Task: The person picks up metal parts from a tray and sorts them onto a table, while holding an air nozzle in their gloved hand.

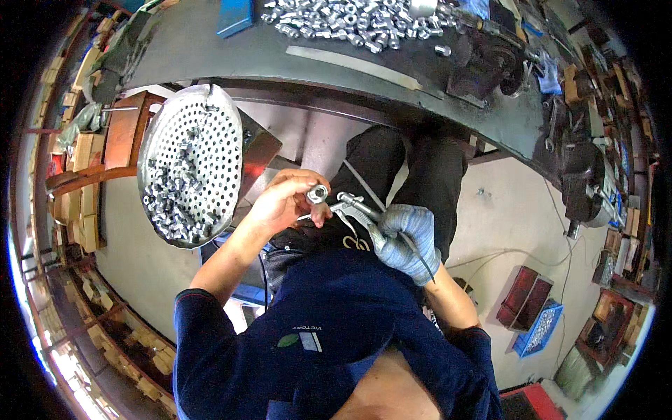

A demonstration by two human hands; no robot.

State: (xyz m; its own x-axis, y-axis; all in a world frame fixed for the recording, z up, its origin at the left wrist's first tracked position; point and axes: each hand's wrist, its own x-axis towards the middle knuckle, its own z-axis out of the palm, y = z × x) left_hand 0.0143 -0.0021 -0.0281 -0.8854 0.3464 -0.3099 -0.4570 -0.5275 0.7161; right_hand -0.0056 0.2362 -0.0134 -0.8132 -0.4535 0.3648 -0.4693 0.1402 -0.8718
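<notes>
Between the bare fingers of my left hand (283, 199) is a small shiny metal fitting (318, 193), its round bore facing up. My right hand (404, 241), in a grey-blue knit glove, is closed around a silver air blow gun (355, 208) with a lever and a dark hose. The gun's front end is just right of the fitting, close to my left fingertips. Both hands are above my lap. Left of my left hand, a round perforated metal tray (222, 150) carries a heap of similar metal fittings (175, 199), mostly at its near left side.
Ahead runs a dark workbench (210, 52) with a large pile of metal fittings (350, 21), a blue bin (234, 15) and a flat metal strip (353, 66). Machinery (584, 168) stands at its right. On the floor at right are a dark red crate (525, 297) and a blue basket (540, 329).
</notes>
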